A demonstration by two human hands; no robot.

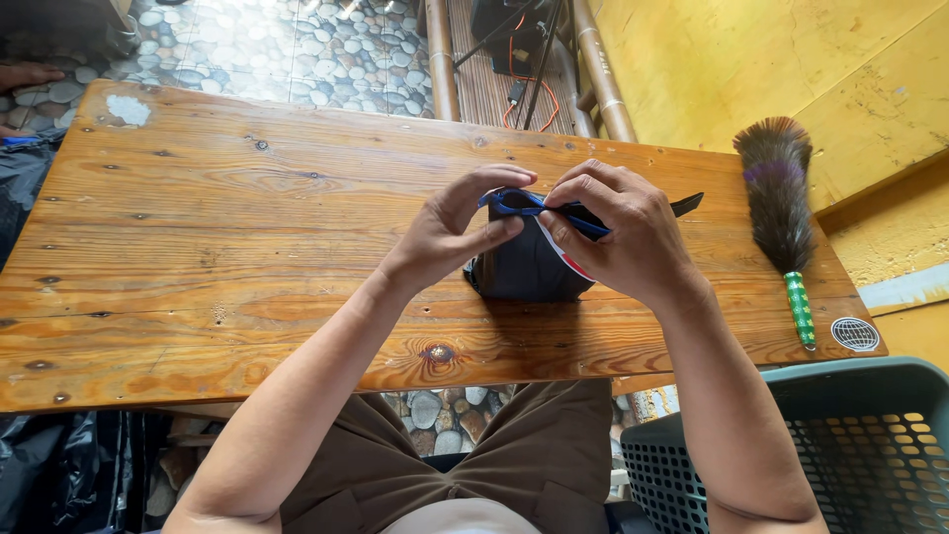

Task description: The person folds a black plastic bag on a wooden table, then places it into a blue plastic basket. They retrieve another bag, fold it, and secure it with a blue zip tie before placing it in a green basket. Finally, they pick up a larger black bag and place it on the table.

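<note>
A small dark cloth pouch [526, 269] with a blue trimmed opening and a red and white edge stands on the wooden table [217, 247]. My left hand [457, 229] pinches the blue rim on its left side. My right hand [621, 229] grips the rim on the right, fingers curled over it. A dark strap end [686, 205] sticks out beyond my right hand. Both hands hold the pouch a little above the table's near half.
A feather duster [781, 208] with a green handle lies at the table's right end, near a round sticker [855, 334]. A grey plastic basket [860, 445] stands at the lower right. Cables and poles lie behind the table, and another person's hand [28, 74] shows far left.
</note>
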